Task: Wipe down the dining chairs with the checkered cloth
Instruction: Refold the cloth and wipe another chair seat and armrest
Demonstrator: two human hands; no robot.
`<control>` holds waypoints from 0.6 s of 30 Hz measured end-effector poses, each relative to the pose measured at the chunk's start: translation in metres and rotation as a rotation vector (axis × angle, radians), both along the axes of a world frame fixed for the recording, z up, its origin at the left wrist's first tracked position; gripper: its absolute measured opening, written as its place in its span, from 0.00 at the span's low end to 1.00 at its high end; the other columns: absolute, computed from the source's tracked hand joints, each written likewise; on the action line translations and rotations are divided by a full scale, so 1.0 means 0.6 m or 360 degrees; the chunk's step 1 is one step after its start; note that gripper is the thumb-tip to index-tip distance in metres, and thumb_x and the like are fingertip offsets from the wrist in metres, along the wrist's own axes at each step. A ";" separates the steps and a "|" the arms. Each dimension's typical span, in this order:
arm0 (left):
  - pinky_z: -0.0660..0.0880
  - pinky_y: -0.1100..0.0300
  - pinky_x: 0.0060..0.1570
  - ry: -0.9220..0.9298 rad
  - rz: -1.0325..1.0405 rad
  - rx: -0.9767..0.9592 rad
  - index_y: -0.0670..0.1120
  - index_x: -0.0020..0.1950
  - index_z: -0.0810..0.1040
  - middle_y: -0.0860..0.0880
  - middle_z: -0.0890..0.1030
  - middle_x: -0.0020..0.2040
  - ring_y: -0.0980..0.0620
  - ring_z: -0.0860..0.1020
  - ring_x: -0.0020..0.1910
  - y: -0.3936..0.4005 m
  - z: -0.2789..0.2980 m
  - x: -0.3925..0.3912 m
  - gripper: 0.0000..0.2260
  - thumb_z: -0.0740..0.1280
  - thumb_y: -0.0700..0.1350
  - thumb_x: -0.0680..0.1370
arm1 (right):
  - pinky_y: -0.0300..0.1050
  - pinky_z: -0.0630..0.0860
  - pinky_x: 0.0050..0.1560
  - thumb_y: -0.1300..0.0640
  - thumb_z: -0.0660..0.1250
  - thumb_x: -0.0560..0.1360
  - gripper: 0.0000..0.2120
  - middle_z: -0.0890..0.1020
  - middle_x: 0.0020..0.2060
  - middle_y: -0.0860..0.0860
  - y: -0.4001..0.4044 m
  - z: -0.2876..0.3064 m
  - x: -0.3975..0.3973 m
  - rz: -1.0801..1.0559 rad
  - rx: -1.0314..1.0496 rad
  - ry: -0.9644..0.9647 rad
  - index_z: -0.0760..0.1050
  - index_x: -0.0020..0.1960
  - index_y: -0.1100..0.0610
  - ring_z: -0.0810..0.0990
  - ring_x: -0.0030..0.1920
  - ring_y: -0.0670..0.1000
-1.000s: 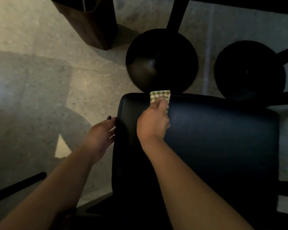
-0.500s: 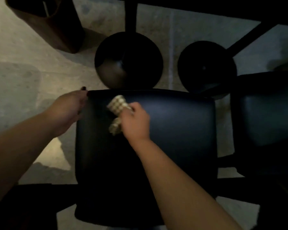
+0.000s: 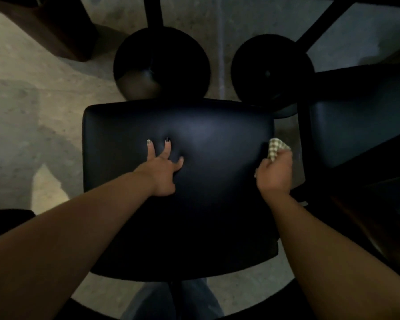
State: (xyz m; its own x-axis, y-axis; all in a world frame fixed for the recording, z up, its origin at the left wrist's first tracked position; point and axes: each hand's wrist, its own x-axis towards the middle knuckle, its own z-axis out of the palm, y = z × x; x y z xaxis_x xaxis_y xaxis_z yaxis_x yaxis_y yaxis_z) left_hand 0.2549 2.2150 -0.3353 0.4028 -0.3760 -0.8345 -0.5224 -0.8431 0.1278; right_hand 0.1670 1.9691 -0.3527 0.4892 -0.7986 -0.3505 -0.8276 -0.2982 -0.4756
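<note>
black padded chair seat (image 3: 217,192) is seen from above, filling the middle of the view; its long axis runs left to right, with the far edge toward the two round black bases (image 3: 161,65) on the floor (image 3: 32,112). a second dark seat (image 3: 360,125) is seen just beside it on the right, a narrow gap between them.

checkered cloth (image 3: 278,150) is bunched up at the right edge of the seat, about halfway along that side. it is gripped by the right hand (image 3: 275,174), fingers curled tight round it, with a crumpled end sticking out past the knuckles, pointing away from the person and slightly right. whether the cloth is touching the seat edge cannot be told.

left hand (image 3: 164,172) is pressed on the seat near its middle, fingers (image 3: 150,150) straight and spread apart, tips dug into the padding so that a dent is made. painted nails are seen on two fingers.

a brown box-like thing (image 3: 49,28) is seen at the top left on the floor. a leg in blue jeans (image 3: 171,301) is seen below the near edge of the seat.

no brand, label or writing can be read anywhere; the lighting is dim.
</note>
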 end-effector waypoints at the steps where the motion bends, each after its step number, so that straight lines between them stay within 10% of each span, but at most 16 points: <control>1: 0.47 0.37 0.73 -0.0004 -0.0027 0.0011 0.55 0.80 0.45 0.40 0.32 0.78 0.24 0.31 0.70 0.001 -0.003 -0.001 0.36 0.62 0.50 0.78 | 0.52 0.73 0.57 0.59 0.60 0.75 0.14 0.77 0.57 0.61 -0.004 -0.005 0.008 0.0063 -0.0026 0.0049 0.66 0.61 0.58 0.77 0.55 0.63; 7: 0.52 0.41 0.75 0.0141 0.0122 -0.0126 0.59 0.79 0.47 0.48 0.33 0.79 0.32 0.30 0.73 0.020 -0.003 0.010 0.36 0.65 0.51 0.77 | 0.53 0.71 0.53 0.57 0.59 0.77 0.15 0.78 0.54 0.67 0.007 -0.015 0.041 0.0323 -0.0216 0.0287 0.63 0.59 0.64 0.77 0.53 0.67; 10: 0.50 0.53 0.75 0.0169 0.0335 -0.0364 0.55 0.76 0.64 0.50 0.54 0.80 0.41 0.49 0.78 0.039 0.018 0.050 0.28 0.67 0.50 0.78 | 0.53 0.71 0.51 0.57 0.60 0.76 0.12 0.79 0.50 0.67 0.072 -0.014 0.051 0.0504 -0.0278 0.0259 0.63 0.56 0.62 0.79 0.50 0.67; 13: 0.67 0.59 0.69 0.0222 0.0917 -0.0622 0.47 0.67 0.77 0.48 0.78 0.66 0.50 0.76 0.65 0.090 0.045 0.093 0.18 0.69 0.43 0.77 | 0.53 0.72 0.49 0.57 0.59 0.75 0.12 0.80 0.48 0.65 0.171 -0.019 0.060 0.0664 -0.0189 0.0223 0.62 0.55 0.60 0.79 0.48 0.67; 18: 0.76 0.63 0.37 0.0096 0.1865 -0.0619 0.44 0.56 0.80 0.46 0.84 0.48 0.56 0.82 0.40 0.231 0.051 0.150 0.09 0.65 0.38 0.79 | 0.52 0.72 0.45 0.55 0.59 0.76 0.13 0.79 0.49 0.62 0.337 -0.031 0.071 0.0828 -0.0071 0.0157 0.62 0.57 0.60 0.79 0.45 0.66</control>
